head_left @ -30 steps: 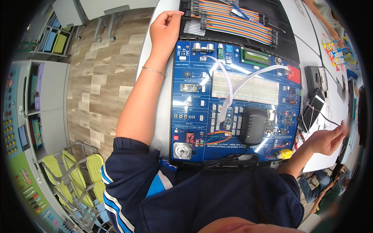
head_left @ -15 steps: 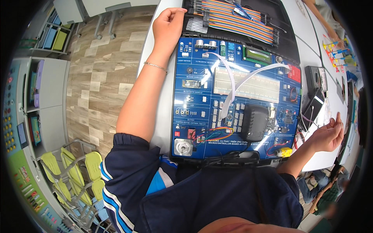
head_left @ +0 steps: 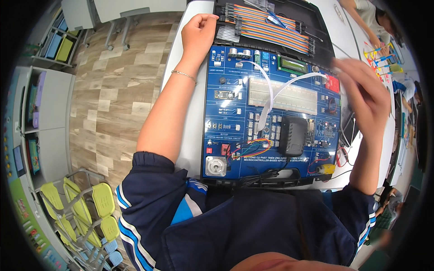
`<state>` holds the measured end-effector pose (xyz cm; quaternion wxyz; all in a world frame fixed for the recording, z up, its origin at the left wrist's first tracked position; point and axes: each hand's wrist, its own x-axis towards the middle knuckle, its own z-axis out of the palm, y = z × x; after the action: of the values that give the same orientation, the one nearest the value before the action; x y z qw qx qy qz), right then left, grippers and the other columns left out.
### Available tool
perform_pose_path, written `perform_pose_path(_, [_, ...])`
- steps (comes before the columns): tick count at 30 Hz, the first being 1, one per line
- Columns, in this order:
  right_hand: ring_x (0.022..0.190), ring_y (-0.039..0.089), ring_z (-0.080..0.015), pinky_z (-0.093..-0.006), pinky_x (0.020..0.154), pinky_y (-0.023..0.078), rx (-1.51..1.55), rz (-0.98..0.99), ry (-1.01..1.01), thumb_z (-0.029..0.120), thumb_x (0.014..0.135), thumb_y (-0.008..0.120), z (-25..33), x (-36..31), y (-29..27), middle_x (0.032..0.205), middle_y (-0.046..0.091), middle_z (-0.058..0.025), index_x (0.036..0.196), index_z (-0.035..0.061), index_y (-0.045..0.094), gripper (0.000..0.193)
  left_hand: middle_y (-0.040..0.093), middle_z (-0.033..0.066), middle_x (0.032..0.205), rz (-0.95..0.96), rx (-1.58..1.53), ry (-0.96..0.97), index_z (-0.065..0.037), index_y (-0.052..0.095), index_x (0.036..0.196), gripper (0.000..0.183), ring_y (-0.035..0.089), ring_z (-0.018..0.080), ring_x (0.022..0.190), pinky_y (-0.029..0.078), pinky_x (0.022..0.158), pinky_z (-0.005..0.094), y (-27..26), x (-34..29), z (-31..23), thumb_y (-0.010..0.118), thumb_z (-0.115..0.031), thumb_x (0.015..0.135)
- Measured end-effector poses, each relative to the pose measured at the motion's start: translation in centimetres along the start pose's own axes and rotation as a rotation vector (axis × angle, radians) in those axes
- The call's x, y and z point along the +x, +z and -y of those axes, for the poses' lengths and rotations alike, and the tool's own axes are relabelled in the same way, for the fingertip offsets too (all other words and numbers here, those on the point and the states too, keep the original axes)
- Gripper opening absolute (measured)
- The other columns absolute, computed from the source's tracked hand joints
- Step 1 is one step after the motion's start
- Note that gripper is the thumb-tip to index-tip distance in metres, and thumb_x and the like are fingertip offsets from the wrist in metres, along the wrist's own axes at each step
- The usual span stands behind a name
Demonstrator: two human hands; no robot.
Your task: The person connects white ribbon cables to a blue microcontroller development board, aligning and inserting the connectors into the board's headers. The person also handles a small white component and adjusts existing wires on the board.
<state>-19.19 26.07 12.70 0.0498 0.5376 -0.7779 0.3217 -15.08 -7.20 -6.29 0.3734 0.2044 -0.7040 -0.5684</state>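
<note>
Table | lettered blue board | left hand pinching lid | right hand loosely uncurled, empty

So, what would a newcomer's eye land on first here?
A big blue circuit board fills the middle, with a black power adapter lying on it. Rainbow-coloured wires stripe the open black lid above, the left hand at its left edge. The right hand, blurred, is near the board's upper right corner.
</note>
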Motion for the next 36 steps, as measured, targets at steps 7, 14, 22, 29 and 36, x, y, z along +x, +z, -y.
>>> perform_pose_path(7, [0.075,0.066,-0.0145,-0.0267,0.068,0.052,0.041,0.285,-0.09,0.011,0.086,0.078,1.1,8.6,6.8,0.087,0.075,-0.0078,0.101,0.0051,0.08,0.016,0.069,-0.002,0.076,0.028,-0.014,0.0,-0.005,0.077,0.098,0.022,0.058,0.0057,0.069,0.047,0.065,0.0237,0.8,0.0,0.1,0.068,-0.024,0.093])
perform_pose_path(14, [0.072,0.07,-0.0242,-0.0346,0.067,0.056,0.021,0.361,-0.168,0.007,0.082,0.071,4.0,11.5,9.0,0.079,0.071,-0.0134,0.089,-0.0022,0.074,0.012,0.068,-0.0017,0.072,0.002,-0.05,0.017,-0.007,0.077,0.095,0.023,0.059,0.0077,0.066,0.048,0.063,0.0263,0.7,0.1,0.6,0.068,-0.027,0.092])
perform_pose_path(22, [0.081,0.075,-0.0195,-0.0297,0.075,0.06,-0.053,0.637,-0.165,0.006,0.087,0.074,0.1,12.6,14.6,0.091,0.077,-0.012,0.094,0.0,0.078,0.01,0.068,-0.0007,0.07,0.007,-0.027,0.002,-0.007,0.077,0.094,0.023,0.06,0.0097,0.064,0.048,0.062,0.0277,0.8,0.1,0.4,0.068,-0.028,0.091])
perform_pose_path(29, [0.079,0.075,-0.0194,-0.0312,0.074,0.06,-0.056,0.591,-0.287,0.007,0.085,0.075,-0.3,12.7,15.4,0.088,0.077,-0.0107,0.093,0.0042,0.079,0.009,0.068,-0.0008,0.071,-0.002,-0.023,-0.034,-0.007,0.076,0.092,0.023,0.061,0.0109,0.064,0.049,0.063,0.029,0.9,0.0,0.2,0.07,-0.029,0.088])
perform_pose_path(36, [0.079,0.073,-0.0282,-0.0361,0.073,0.059,-0.438,0.685,-0.291,0.007,0.083,0.074,2.3,12.9,15.8,0.087,0.075,-0.0122,0.09,0.0071,0.079,0.009,0.068,-0.0005,0.071,0.006,-0.027,-0.042,-0.006,0.075,0.089,0.024,0.061,0.0133,0.064,0.05,0.063,0.0306,0.9,0.5,1.2,0.07,-0.03,0.087])
